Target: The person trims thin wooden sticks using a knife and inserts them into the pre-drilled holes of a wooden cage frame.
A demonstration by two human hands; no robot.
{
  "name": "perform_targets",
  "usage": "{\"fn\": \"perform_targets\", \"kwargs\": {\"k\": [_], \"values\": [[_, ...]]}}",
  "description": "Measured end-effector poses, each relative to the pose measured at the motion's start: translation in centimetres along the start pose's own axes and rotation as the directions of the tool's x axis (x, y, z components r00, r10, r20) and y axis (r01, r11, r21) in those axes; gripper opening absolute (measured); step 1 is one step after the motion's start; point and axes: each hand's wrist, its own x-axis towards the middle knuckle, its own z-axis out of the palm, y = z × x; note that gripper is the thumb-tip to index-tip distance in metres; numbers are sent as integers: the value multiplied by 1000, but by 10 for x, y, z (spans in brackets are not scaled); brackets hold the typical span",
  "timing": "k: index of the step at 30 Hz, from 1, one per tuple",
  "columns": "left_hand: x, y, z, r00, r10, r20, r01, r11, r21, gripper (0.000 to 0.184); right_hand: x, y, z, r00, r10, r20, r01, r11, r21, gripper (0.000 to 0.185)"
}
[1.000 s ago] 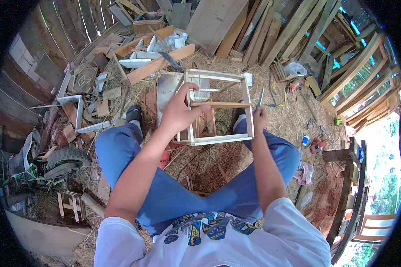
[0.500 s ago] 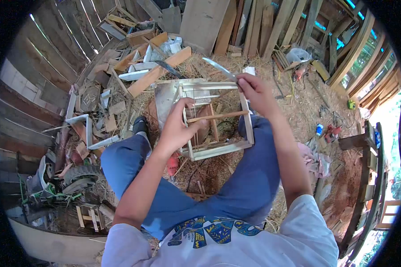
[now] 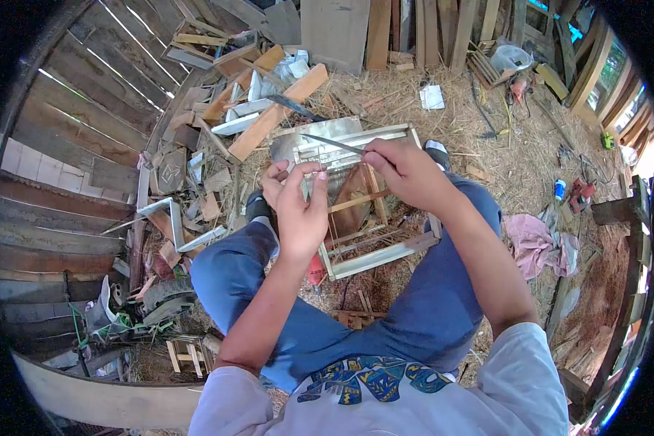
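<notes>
My right hand [image 3: 403,171] grips a knife [image 3: 332,144], its narrow blade pointing left over the far side of a wooden frame [image 3: 381,254]. Across from the blade tip, my left hand [image 3: 298,200] is raised above the frame's left side, thumb and index finger pinched together. Whatever sits between those fingertips is too small to make out. The box-like frame, made of pale strips, rests between my knees, with a thin crossbar [image 3: 357,202] spanning its middle. Part of its right side is hidden behind my right hand and forearm.
Beyond the frame lies a flat board [image 3: 287,144], with a dark blade-like tool [image 3: 296,107] near a thick plank [image 3: 277,115]. Scrap wood piles up on the left. A blue can [image 3: 559,190] and a pink cloth [image 3: 534,243] are on the straw-strewn ground to the right.
My left hand has come off the frame's left side and lifted into a pinch. The knife has swung lower and closer to it. The view has shifted.
</notes>
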Motion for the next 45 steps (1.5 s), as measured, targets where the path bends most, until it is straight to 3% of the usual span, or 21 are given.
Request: {"fn": "perform_targets", "kwargs": {"k": [3, 7, 15, 17, 22, 28, 36, 38, 45], "values": [[0, 5, -3, 997, -66, 37, 64, 997, 38, 14, 0, 3, 7, 999, -36, -17, 36, 999, -23, 22], [1, 3, 2, 1000, 1, -28, -1, 1000, -4, 13, 3, 4, 15, 993, -106, -54, 104, 994, -44, 22], [9, 2, -1, 994, -112, 8, 112, 990, -80, 13, 13, 1, 21, 997, -65, 35, 66, 997, -33, 20], [11, -1, 0, 999, -25, -38, 23, 998, -55, 12, 16, 3, 22, 996, -68, 57, 69, 997, -23, 19], [9, -7, 3, 998, -54, 13, 55, 993, -102, 8, 18, -1, 23, 989, -53, 138, 62, 996, -60, 19], [10, 2, 1, 999, -4, 43, 4, 1000, -7, 10, 21, 5, 27, 987, -147, 68, 150, 988, -43, 19], [11, 6, -1, 1000, 13, 23, -14, 999, 49, 12, 23, 3, 30, 991, -104, 89, 107, 994, -34, 19], [13, 9, -4, 997, -18, 80, 15, 999, 35, 13, 24, 3, 32, 992, -97, 85, 101, 994, -36, 19], [11, 3, -1, 998, -26, 53, 30, 997, -74, 14, 25, -1, 32, 992, -92, 85, 97, 993, -61, 16]]}}
